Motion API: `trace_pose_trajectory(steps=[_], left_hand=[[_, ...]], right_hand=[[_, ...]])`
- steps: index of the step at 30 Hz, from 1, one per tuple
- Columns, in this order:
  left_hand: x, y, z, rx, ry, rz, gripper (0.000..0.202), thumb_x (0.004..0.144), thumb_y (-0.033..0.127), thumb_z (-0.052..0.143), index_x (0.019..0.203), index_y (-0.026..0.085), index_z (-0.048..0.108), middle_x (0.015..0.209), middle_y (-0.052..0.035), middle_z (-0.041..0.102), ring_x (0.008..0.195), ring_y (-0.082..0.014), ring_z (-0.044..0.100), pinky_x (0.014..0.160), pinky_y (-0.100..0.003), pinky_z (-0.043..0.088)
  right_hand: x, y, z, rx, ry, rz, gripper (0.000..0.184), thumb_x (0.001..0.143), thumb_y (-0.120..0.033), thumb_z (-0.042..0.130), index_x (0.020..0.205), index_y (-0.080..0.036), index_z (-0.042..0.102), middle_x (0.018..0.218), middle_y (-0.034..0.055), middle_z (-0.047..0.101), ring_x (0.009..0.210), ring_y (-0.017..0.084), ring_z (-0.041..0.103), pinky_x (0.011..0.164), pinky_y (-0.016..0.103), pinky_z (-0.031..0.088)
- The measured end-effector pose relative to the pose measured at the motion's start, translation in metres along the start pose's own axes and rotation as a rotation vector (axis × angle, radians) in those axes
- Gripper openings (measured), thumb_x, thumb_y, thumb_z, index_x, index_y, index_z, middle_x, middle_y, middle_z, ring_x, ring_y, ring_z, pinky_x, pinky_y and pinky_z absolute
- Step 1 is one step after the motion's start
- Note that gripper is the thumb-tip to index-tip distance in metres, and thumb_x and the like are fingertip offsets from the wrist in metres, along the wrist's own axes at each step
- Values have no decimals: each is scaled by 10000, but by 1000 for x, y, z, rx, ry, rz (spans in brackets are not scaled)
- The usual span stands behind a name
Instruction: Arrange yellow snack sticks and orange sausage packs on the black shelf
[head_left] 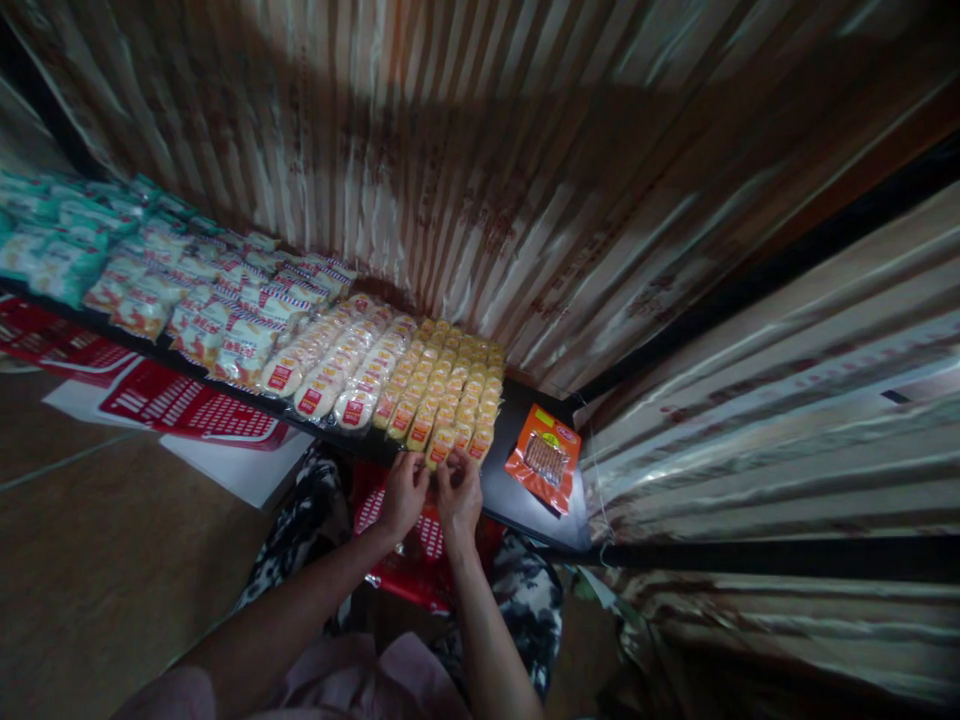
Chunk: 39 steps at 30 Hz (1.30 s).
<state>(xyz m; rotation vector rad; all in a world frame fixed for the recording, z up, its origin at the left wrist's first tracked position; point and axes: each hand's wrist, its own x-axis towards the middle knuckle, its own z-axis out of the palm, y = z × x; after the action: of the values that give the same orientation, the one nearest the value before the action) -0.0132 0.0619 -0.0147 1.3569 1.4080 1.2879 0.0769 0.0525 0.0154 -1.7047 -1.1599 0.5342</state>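
Note:
Small yellow snack packets point(448, 385) stand in tight rows on a dark narrow shelf. At the front of these rows, one yellow snack packet point(439, 447) sits between my two hands. My left hand point(406, 492) has its fingers curled together at the packet's lower left. On the other side, my right hand point(460, 492) pinches near its lower right edge. Fingers partly hide the bottom of the packet. To the left are rows of round, pale packaged cakes point(315, 398) in clear wrap with red labels.
An orange snack bag point(549, 457) lies on the right end of the shelf point(517, 500). White bags point(246, 345) and teal bags point(71, 255) fill its left part. Below are red baskets point(187, 400), one between my knees. Ribbed, plastic-covered panels point(420, 180) rise behind and right.

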Motion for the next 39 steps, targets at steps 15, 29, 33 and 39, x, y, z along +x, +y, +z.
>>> trace_pose_trajectory(steps=[15, 29, 33, 39], left_hand=[[10, 22, -3, 392, -27, -32, 128, 782, 172, 534, 898, 215, 568, 854, -34, 607, 770, -171, 587, 669, -244, 422], [14, 23, -6, 714, -94, 34, 198, 851, 240, 491, 1043, 202, 520, 877, -15, 664, 811, -147, 632, 683, -226, 441], [15, 23, -5, 739, -96, 52, 207, 848, 220, 492, 1052, 202, 521, 868, -12, 670, 798, -140, 637, 672, -219, 444], [18, 26, -4, 752, -85, 56, 217, 834, 199, 510, 1050, 205, 523, 846, -3, 671, 779, -144, 643, 654, -221, 441]], right_hand=[[2, 14, 5, -29, -4, -153, 274, 833, -312, 431, 1025, -181, 575, 1004, 99, 607, 935, 199, 556, 863, 345, 430], [4, 18, 8, -143, 24, -364, 259, 881, -213, 363, 1024, -169, 575, 972, 91, 610, 951, 184, 549, 853, 351, 457], [6, 26, 9, -153, 36, -399, 271, 893, -218, 362, 1036, -154, 583, 983, 107, 608, 961, 188, 552, 855, 361, 468], [7, 33, 13, -134, 75, -448, 276, 895, -214, 374, 1041, -145, 598, 988, 120, 613, 956, 195, 561, 854, 393, 484]])
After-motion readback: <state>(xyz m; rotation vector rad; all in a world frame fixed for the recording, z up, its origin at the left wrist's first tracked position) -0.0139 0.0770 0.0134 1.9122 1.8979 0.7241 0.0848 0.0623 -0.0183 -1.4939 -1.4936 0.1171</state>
